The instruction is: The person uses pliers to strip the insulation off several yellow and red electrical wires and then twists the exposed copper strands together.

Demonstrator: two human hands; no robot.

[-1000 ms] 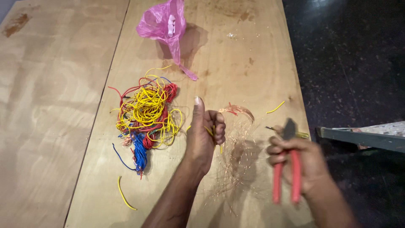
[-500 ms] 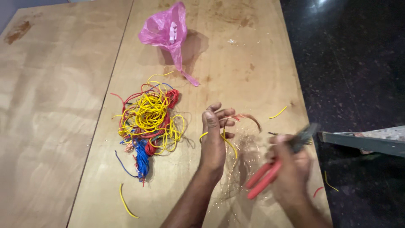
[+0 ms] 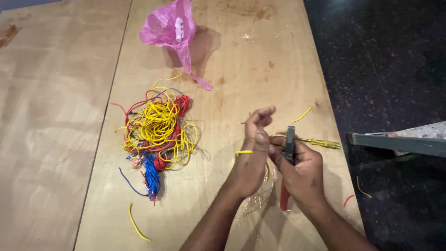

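L hand is raised edge-on over the desk, fingers curled loosely w/ thumb and forefinger pinched on a short yellow wire piece; the wire sticks out a little at the thumb side and its other end loops down behind the palm. R hand is wrapped tight round red-handled pliers, handles squeezed together in the fist, dark head pointing up and away, just beside the L fingertips. Can't tell if the plier head is actually touching the wire, fingers hide it.

The wire looks thin, light, bendy: it'll flop and twist if held far from the end, and the plastic jacket is prob. a bit slick. Best held close to the working end, pinch firm, so it stays stiff enough.

Around them: tangled pile of yellow, red and blue wires sits well to the L of the hands. A yellow-handled screwdriver lies just beyond the R hand. Crumpled pink plastic bag at the far end of the desk. Loose offcuts: a yellow scrap near the desk edge, another yellow piece at the near L. A few bits lie on the dark floor to the R.
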